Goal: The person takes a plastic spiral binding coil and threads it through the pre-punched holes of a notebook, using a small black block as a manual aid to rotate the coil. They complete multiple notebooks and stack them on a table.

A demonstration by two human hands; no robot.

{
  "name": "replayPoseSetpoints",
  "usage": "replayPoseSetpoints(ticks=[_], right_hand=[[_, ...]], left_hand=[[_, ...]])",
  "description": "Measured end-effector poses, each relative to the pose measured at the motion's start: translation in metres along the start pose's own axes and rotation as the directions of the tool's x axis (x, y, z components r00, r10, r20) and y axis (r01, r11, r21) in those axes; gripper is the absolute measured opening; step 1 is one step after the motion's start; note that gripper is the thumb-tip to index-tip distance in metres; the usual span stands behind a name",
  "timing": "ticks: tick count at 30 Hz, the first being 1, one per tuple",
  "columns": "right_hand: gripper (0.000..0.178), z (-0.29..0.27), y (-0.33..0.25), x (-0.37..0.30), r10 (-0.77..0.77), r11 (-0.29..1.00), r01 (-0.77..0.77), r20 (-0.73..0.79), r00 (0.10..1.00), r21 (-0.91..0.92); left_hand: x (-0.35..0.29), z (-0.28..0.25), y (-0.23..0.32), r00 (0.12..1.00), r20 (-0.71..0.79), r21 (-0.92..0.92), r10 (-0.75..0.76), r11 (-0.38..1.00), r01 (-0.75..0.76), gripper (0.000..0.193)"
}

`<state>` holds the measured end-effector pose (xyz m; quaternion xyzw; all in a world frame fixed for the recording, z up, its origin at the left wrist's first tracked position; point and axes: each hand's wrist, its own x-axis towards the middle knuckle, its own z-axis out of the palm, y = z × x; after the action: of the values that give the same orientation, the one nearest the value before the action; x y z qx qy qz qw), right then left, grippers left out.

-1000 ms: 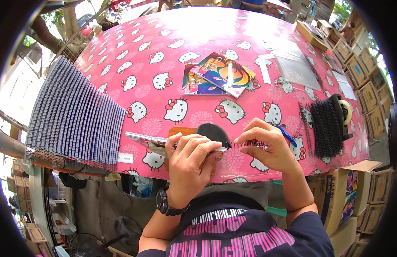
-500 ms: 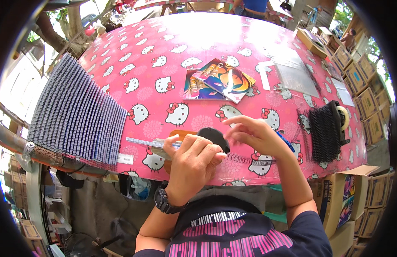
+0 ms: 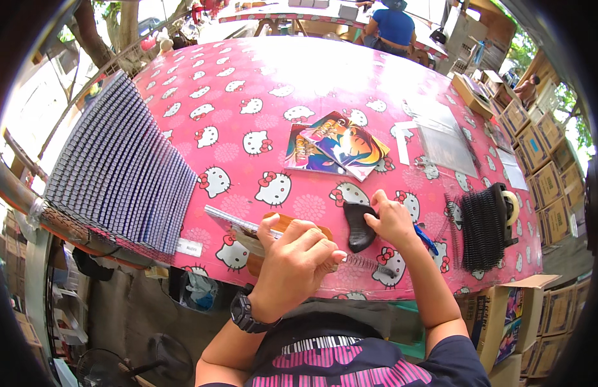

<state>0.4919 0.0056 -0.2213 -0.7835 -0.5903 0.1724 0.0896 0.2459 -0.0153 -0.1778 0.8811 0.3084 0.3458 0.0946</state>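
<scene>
My left hand (image 3: 291,267), with a black watch on the wrist, is closed over a thin notebook (image 3: 238,222) near the table's front edge. An orange-brown wooden piece (image 3: 299,226) shows behind its knuckles, partly hidden by the hand. My right hand (image 3: 394,221) pinches a black curved object (image 3: 359,227) between thumb and fingers; its exact kind I cannot make out. Just right of my left fingertips, a loose spiral binding coil (image 3: 367,263) lies on the pink table (image 3: 247,174). A blue-handled tool (image 3: 426,239) is beside my right wrist, partly covered by it.
A tall stack of spiral-bound notebooks (image 3: 121,171) stands at the left. Colourful printed covers (image 3: 338,145) lie mid-table, with clear plastic sheets (image 3: 444,148) to their right. Black coils (image 3: 483,229) and a tape dispenser (image 3: 510,213) sit at the right. Cardboard boxes (image 3: 544,155) line that side.
My right hand has closed on the black curved object, now upright and apart from my left hand. The notebook's left end has turned and shows more of its cover. The view has tilted up slightly.
</scene>
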Motion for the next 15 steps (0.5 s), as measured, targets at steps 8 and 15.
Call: replayPoseSetpoints(ticks=[8,15], right_hand=[[0.063,0.008,0.03,-0.003,-0.7,0.714,0.679,0.135,0.701,0.172],[0.069,0.011,0.021,-0.01,-0.657,0.753,0.648,0.107,0.746,0.113]], left_hand=[[0.004,-0.004,-0.001,0.999,-0.044,-0.064,-0.007,0.998,0.005,0.015],[-0.002,-0.004,-0.006,0.999,0.029,-0.015,-0.016,1.0,0.016,0.023]])
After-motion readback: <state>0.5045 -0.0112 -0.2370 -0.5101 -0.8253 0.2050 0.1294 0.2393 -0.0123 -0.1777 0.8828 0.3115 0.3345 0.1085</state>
